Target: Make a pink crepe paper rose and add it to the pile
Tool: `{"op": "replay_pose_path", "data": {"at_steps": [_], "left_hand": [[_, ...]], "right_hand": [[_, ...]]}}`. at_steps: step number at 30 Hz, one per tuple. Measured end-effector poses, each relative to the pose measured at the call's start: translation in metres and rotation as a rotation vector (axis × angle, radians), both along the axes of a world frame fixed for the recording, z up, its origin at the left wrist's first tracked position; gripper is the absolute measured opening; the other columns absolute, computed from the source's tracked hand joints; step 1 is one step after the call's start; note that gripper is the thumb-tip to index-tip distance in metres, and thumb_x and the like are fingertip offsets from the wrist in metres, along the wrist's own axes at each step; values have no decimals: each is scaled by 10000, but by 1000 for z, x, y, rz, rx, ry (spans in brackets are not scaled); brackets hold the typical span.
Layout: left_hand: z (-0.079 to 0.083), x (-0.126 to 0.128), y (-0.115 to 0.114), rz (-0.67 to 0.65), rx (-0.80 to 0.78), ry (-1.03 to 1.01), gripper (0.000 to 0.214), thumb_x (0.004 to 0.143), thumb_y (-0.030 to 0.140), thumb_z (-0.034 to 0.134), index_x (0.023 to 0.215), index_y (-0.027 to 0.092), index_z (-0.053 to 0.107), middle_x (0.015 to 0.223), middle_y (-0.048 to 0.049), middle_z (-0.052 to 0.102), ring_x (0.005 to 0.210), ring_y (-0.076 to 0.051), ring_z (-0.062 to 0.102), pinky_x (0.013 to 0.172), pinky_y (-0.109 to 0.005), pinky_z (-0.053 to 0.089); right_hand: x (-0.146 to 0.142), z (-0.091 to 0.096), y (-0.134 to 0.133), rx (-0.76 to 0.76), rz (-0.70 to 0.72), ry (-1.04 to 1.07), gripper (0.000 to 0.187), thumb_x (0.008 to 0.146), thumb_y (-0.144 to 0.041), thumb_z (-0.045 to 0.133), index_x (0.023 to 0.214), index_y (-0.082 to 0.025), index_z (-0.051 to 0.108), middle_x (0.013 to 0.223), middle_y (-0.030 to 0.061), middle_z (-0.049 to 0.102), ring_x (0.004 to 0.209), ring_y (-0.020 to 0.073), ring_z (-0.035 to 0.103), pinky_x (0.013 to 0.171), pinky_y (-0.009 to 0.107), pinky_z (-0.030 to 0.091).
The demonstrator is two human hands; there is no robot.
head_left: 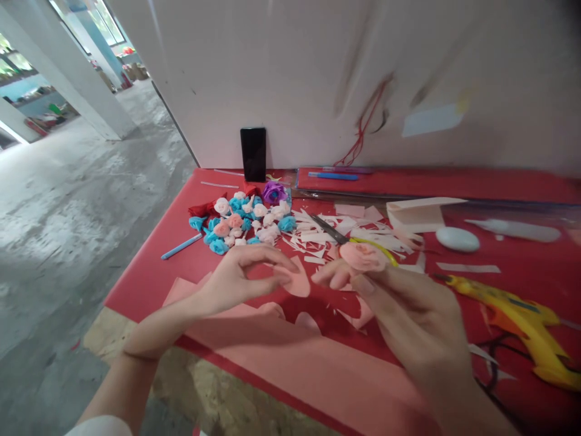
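Two bare hands work over a red worktop. Left hand: fingers nearly closed, thumb and fingertips pinching a pink paper petal by its left side. Right hand: fingers closed around the base of a pink paper rose, bloom up, thumb in front. Petal and rose are near each other, apart, both held above the worktop. Two loose petals, one nearer the middle, lie by the long pink sheet along the near edge. Behind the rose: scissors with yellow handles, partly hidden, on white paper scraps. Left of the scraps, a cluster of blue, white and pink paper flowers; purple flower at its back, black phone upright behind. Blue pen left of cluster. Yellow glue gun lies right of the right hand.
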State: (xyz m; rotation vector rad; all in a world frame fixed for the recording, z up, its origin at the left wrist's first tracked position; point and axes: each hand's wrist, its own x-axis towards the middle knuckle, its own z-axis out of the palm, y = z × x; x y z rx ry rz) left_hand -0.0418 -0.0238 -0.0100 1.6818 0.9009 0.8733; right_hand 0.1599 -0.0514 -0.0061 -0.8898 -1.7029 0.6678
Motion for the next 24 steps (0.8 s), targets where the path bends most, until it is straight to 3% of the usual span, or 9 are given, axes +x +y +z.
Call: {"op": "replay_pose_path", "data": {"at_steps": [2,5,11,16,24], "left_hand": [[-7,-18,7,-81,81,203,90,807,204,626,830,171,706,886,-53,737,841,-157,673,798,-265,537],[-29,-48,17,-247,-49,539,148,833,213,571,903,192,699,896,-32,737,811,-140,675,742,-225,524],[-71,-82,18,-215,-74,700,193,814,198,556,949,173,691,974,-64,730,858,-166,660,773,-237,492],[-70,-83,15,-221,-129,782,211,770,143,527,887,189,696,892,-26,722,750,-137,641,654,-194,469],[-59,-82,18,-335,-86,836,108,778,168,595,802,181,699,816,-19,689,684,-113,582,628,-185,416]], "right_hand": [[2,-2,-1,-7,-21,2,230,904,-167,507,701,-245,581,700,-45,688,617,117,655,502,197,504],[4,-3,-2,-17,-27,8,205,914,-187,504,747,-254,603,738,-42,693,648,119,651,549,217,521],[4,-5,-1,-32,-8,66,293,901,-157,525,623,-238,571,704,-44,665,679,123,665,574,227,539],[4,-7,-2,-47,-21,57,221,906,-183,531,717,-258,618,696,-48,673,660,120,661,613,221,547],[3,-3,0,-32,-40,32,216,907,-206,534,708,-250,606,680,-66,673,631,85,642,571,173,511]]}}
